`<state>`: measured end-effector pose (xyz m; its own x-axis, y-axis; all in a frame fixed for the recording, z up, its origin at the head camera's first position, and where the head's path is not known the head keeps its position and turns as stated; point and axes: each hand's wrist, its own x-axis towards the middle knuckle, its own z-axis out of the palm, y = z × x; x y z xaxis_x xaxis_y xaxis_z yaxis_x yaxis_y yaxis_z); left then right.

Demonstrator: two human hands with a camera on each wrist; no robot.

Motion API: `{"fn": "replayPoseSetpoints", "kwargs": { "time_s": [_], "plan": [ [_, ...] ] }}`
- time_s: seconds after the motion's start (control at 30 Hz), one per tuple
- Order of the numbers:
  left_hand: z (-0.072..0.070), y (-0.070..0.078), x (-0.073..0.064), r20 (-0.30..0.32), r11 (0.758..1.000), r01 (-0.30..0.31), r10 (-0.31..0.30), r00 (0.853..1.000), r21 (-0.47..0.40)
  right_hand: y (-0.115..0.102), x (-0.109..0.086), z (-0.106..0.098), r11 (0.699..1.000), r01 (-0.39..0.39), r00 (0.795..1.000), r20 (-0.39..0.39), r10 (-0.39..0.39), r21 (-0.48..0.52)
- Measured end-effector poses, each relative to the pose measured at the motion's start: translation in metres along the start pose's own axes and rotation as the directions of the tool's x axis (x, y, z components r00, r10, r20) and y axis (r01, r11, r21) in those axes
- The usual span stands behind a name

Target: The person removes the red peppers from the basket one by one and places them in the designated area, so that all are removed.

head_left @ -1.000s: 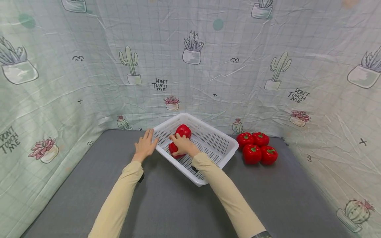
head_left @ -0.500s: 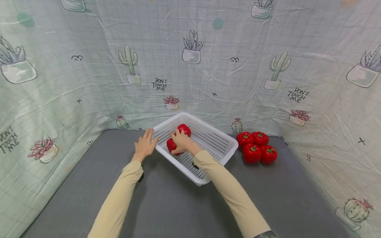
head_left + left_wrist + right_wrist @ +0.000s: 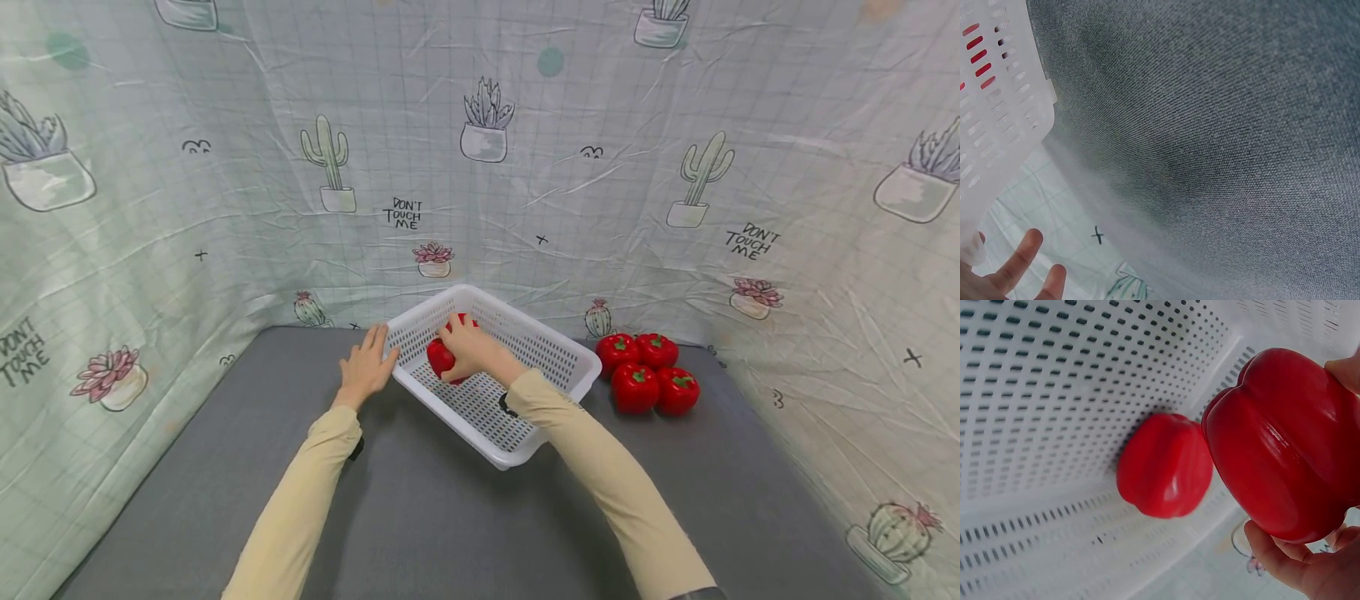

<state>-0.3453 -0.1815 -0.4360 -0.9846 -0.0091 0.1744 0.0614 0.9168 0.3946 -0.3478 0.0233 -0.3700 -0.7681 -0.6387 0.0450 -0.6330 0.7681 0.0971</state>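
Note:
In the head view my right hand [image 3: 468, 346] grips a red bell pepper [image 3: 440, 358] inside the white plastic basket [image 3: 483, 446]. From the right wrist, this bell pepper [image 3: 1279, 444] shows between thumb and fingers, tilted over the perforated floor. A second red bell pepper [image 3: 1165, 465] lies in the basket just beyond it, mostly covered by my hand in the head view. My left hand [image 3: 365, 364] rests at the basket's left corner, fingers straight along the rim. In the left wrist view, its spread fingers [image 3: 1021, 256] extend past the basket wall [image 3: 1004, 119].
Several more red bell peppers [image 3: 635, 388] stand grouped on the grey tabletop [image 3: 420, 533], right of the basket. A cloth printed with cacti [image 3: 540, 192] hangs behind and along both sides.
My right hand has raised the bell pepper from the basket's near-left part and shifted slightly back and right with it. The left hand and the basket stay in place.

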Motion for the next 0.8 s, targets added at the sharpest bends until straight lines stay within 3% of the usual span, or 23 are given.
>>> {"fn": "replayPoseSetpoints", "kwargs": {
  "time_s": [0.37, 0.8],
  "plan": [
    [0.0, -0.001, 0.0, -0.004, 1.0, 0.007, -0.007, 1.0, 0.007, 0.004, -0.025, -0.028, 0.994, 0.108, 0.992, -0.066, -0.109, -0.021],
    [0.001, 0.0, 0.001, -0.007, 1.0, 0.003, -0.003, 1.0, -0.001, 0.006, -0.067, -0.043, 0.982, 0.183, 0.976, -0.113, -0.186, -0.037]
  ]
}}
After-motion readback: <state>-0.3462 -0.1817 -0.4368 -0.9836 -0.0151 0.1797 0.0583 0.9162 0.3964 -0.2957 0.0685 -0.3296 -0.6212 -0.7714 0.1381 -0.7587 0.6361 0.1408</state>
